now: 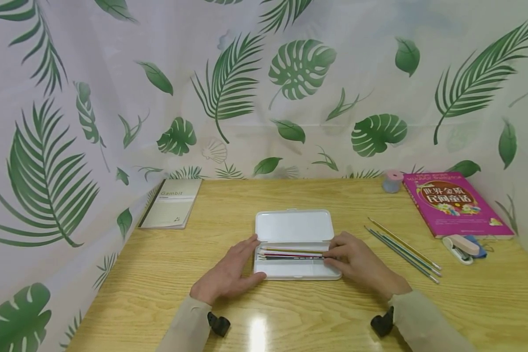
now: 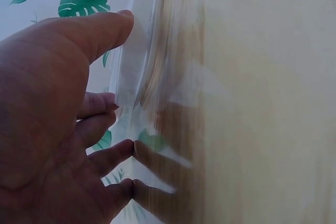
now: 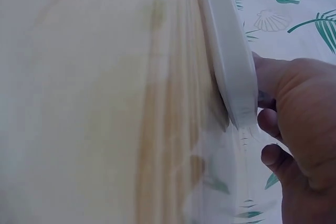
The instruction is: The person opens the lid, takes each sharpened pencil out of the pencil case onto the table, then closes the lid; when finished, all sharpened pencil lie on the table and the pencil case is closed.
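Observation:
An open white pencil case (image 1: 290, 270) lies on the wooden table, its lid (image 1: 294, 226) folded back. Several pencils (image 1: 290, 254) lie lengthwise inside, their points to the left. My right hand (image 1: 356, 259) reaches over the case's right end and pinches the pencils near their right ends; in the right wrist view the case wall (image 3: 231, 61) hides the fingertips. At the left end my left hand (image 1: 229, 274) holds the case, thumb at the front corner and fingers along the side. The left wrist view shows that thumb against the case wall (image 2: 137, 45).
Several loose pencils (image 1: 405, 252) lie right of the case. Farther right are a purple book (image 1: 457, 205), a small stapler (image 1: 459, 247) and a blue object (image 1: 480, 247). A pink-topped cylinder (image 1: 392, 182) stands behind, and a notebook (image 1: 171, 205) lies at the back left.

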A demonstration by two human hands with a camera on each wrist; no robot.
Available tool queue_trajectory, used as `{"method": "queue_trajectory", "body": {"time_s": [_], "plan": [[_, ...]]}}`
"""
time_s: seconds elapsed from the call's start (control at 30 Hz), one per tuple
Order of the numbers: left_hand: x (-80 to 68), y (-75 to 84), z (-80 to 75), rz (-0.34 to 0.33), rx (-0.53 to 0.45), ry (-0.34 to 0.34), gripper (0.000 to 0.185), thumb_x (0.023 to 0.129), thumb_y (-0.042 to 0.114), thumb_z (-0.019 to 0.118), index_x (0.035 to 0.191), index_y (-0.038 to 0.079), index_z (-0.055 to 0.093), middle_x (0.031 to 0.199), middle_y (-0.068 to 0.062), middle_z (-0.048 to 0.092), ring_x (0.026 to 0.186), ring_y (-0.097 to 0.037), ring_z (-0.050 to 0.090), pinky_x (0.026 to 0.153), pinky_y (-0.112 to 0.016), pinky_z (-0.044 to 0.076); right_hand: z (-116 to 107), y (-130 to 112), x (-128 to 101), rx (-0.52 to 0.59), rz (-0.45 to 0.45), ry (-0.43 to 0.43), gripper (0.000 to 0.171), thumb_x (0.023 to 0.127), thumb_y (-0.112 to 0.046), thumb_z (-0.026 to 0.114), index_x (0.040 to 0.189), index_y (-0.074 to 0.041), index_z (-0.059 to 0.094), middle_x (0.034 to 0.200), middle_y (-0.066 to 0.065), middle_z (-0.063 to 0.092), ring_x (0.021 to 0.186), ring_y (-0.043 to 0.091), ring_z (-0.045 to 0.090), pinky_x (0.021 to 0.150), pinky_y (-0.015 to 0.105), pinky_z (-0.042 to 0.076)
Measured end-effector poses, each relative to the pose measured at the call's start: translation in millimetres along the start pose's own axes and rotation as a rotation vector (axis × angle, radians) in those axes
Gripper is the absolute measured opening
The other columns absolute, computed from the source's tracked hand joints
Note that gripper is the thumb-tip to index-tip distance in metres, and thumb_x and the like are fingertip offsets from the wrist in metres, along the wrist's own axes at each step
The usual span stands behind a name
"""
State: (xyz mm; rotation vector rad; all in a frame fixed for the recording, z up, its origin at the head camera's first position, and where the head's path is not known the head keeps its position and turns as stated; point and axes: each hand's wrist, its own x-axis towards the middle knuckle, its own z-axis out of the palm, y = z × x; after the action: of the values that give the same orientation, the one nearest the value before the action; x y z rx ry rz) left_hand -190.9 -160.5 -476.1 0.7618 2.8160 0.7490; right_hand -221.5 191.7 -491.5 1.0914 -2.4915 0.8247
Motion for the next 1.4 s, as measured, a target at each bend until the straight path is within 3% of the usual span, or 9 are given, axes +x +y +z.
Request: {"method": "queue_trajectory", "body": {"time_s": [0.37, 0.6, 0.83, 1.1, 1.4], "plan": [[0.4, -0.9, 0.4, 0.006, 0.001, 0.002, 0.081, 0.096, 0.047, 0.061, 0.157, 0.007, 0.026, 0.165, -0.006, 0.019, 0.148, -0.029, 0.022, 0.119, -0.046, 0.026, -5.2, -5.9, -3.9, 0.149, 0.195, 0.012, 0.012, 0.085, -0.009, 0.079, 0.092, -0.018, 0.079, 0.098, -0.006, 0.062, 0.092, 0.009, 0.055, 0.077, 0.030, 0.053], [0.8, -0.8, 1.4, 0.000, 0.000, -0.002, 0.080, 0.096, 0.047, 0.061, 0.157, 0.008, 0.027, 0.165, -0.006, 0.018, 0.148, -0.029, 0.022, 0.119, -0.047, 0.026, -7.0, -8.2, -5.2, 0.193, 0.218, 0.023, 0.010, 0.083, -0.007, 0.080, 0.090, -0.015, 0.080, 0.091, -0.004, 0.063, 0.083, 0.014, 0.052, 0.065, 0.028, 0.048], [0.6, -0.2, 1.6, -0.004, 0.007, -0.005, 0.081, 0.096, 0.048, 0.060, 0.158, 0.009, 0.025, 0.165, -0.005, 0.017, 0.149, -0.029, 0.021, 0.119, -0.046, 0.025, -8.9, -6.8, -9.2, 0.225, 0.306, -0.001, 0.006, 0.087, -0.013, 0.078, 0.091, -0.017, 0.079, 0.089, -0.008, 0.060, 0.073, 0.017, 0.049, 0.060, 0.024, 0.042], [0.9, 1.0, 2.6, -0.014, 0.012, -0.009, 0.081, 0.096, 0.049, 0.061, 0.158, 0.010, 0.025, 0.166, -0.004, 0.016, 0.149, -0.028, 0.021, 0.119, -0.046, 0.025, -18.3, -5.2, -21.1, 0.257, 0.352, 0.039, 0.005, 0.089, -0.016, 0.077, 0.093, -0.019, 0.079, 0.090, -0.009, 0.062, 0.074, 0.016, 0.049, 0.061, 0.025, 0.042], [1.2, 3.2, 3.0, -0.011, -0.011, 0.002, 0.079, 0.096, 0.045, 0.063, 0.157, 0.008, 0.028, 0.165, -0.005, 0.018, 0.149, -0.031, 0.021, 0.118, -0.048, 0.026, -31.9, -1.8, -37.3, 0.213, 0.362, 0.103, 0.005, 0.089, -0.018, 0.077, 0.093, -0.019, 0.080, 0.091, -0.007, 0.065, 0.080, 0.011, 0.055, 0.067, 0.024, 0.046]]}}
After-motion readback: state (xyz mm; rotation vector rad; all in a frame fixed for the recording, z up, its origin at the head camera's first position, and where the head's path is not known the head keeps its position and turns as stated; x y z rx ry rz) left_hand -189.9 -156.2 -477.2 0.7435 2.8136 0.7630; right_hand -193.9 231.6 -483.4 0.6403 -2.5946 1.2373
